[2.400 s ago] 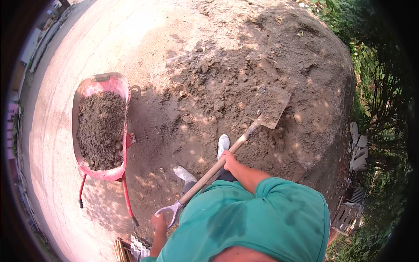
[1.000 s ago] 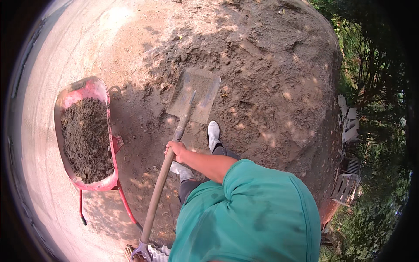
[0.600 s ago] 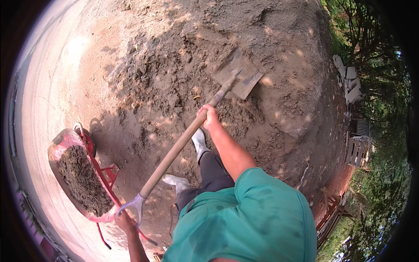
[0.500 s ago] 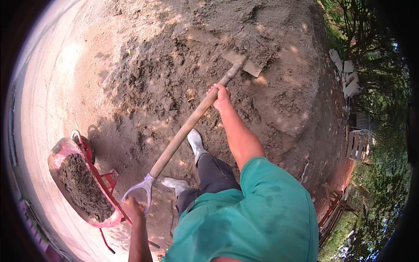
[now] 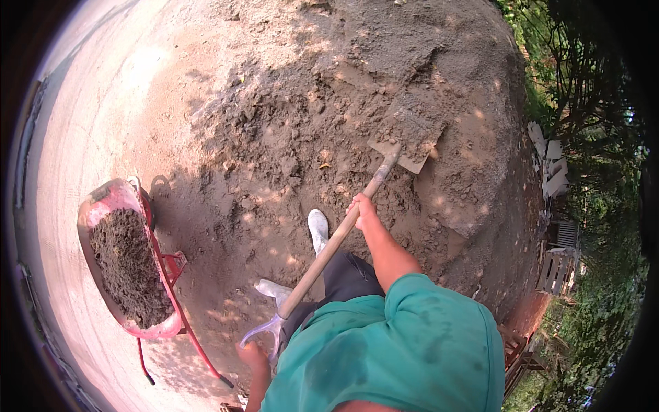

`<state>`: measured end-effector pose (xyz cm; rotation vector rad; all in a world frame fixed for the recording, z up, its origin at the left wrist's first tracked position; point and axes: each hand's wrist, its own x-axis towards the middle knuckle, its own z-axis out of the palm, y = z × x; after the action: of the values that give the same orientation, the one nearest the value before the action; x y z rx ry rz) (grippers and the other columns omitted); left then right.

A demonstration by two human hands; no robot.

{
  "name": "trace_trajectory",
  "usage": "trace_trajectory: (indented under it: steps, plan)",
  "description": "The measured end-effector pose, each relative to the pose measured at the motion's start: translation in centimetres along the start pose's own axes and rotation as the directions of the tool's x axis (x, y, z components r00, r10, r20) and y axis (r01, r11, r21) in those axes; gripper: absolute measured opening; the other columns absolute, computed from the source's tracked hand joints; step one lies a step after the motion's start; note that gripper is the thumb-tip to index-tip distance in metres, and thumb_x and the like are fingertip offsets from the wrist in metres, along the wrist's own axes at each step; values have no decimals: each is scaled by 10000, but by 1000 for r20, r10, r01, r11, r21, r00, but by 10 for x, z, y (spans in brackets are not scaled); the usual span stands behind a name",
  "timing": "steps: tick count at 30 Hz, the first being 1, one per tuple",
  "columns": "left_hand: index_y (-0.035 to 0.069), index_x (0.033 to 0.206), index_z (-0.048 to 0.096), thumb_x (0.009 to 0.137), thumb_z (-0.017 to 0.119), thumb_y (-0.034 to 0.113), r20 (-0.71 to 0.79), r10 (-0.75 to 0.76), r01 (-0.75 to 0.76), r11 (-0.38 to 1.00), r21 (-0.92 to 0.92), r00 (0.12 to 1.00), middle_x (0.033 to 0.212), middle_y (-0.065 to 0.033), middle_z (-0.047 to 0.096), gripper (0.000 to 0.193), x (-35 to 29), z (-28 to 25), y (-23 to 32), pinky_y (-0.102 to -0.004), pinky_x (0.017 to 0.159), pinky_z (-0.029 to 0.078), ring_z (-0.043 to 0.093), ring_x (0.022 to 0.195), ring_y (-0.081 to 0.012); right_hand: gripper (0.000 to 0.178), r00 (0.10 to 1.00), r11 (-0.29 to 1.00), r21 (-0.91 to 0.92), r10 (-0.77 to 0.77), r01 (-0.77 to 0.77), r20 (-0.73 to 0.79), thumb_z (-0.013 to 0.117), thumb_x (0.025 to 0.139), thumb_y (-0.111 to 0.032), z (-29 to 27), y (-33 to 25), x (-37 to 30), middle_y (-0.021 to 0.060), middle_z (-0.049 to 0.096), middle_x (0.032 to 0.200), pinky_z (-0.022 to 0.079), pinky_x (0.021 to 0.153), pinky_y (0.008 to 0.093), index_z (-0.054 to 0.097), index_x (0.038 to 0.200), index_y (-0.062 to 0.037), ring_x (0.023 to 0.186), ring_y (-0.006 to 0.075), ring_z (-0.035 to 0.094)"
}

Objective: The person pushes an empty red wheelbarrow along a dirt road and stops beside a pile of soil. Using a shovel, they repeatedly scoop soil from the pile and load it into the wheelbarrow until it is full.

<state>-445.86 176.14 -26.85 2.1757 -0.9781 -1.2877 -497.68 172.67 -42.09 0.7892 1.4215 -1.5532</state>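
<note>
A shovel (image 5: 321, 265) with a long wooden shaft slants across in front of my body. My left hand (image 5: 253, 356) is closed on its pale, purplish D-shaped grip (image 5: 272, 327), low by my shirt. Farther along, my right hand (image 5: 365, 207) wraps round the lower shaft, not far above the blade. The broad metal blade (image 5: 414, 163) lies at the heap of grey-brown damp soil (image 5: 288, 117), its far edge hard to tell from the soil. Whether any soil rests on the blade, I cannot tell.
At my left stands a red wheelbarrow (image 5: 167, 332) with a mound of dark soil (image 5: 127, 264) in its tray. My white boots (image 5: 318, 231) are on the ground at the heap's near side. Pale slabs (image 5: 555, 168), wooden pieces and green bushes (image 5: 604, 226) line the right side.
The shovel has been drawn back toward me, with both hands still on it. Its blade sits nearer to my feet. The view has also shifted slightly.
</note>
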Motion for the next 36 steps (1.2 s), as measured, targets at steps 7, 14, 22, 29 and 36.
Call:
trace_trajectory:
  steps: [7, 14, 22, 29, 36]
  plan:
    - [-90, 1027, 493, 725, 565, 166, -332, 145, 74, 822, 565, 932, 885, -241, 565, 402, -45, -180, -168, -408, 563, 446, 554, 641, -308, 136, 972, 935, -271, 236, -228, -3, 597, 702, -93, 5, 189, -87, 100, 505, 622, 495, 506, 404, 485, 747, -30, 518, 232, 531]
    - [-90, 974, 538, 725, 584, 182, -230, -319, 371, 898, 235, 919, 858, -243, 568, 372, -135, -221, -262, -423, 591, 444, 555, 681, -336, 119, 951, 767, -623, 284, -150, 119, 591, 707, -84, 56, 300, -151, 94, 508, 636, 493, 512, 407, 494, 748, -29, 542, 227, 544]
    - [-50, 910, 571, 724, 578, 140, -65, -629, 599, 763, -245, 775, 767, -195, 545, 266, -206, -175, -321, -383, 524, 425, 531, 602, -275, 418, 873, 461, -868, 326, 188, 362, 598, 699, 5, 173, 421, -257, 109, 520, 738, 479, 484, 368, 374, 1051, -17, 551, 199, 545]
    - [-14, 855, 600, 724, 573, 103, 172, -688, 689, 608, -395, 706, 688, -152, 524, 178, -218, -110, -334, -348, 465, 409, 511, 532, -221, 421, 744, 189, -840, 394, 509, 540, 618, 702, 5, 210, 500, -320, 105, 534, 778, 484, 525, 356, 403, 1063, -33, 587, 204, 562]
    - [21, 799, 629, 723, 568, 66, 211, -575, 610, 771, -184, 790, 609, -110, 504, 107, -230, -100, -351, -314, 407, 392, 490, 463, -168, 452, 672, 74, -732, 342, 677, 657, 656, 640, -19, 214, 524, -347, 107, 543, 809, 481, 521, 343, 438, 1037, -26, 630, 211, 586]
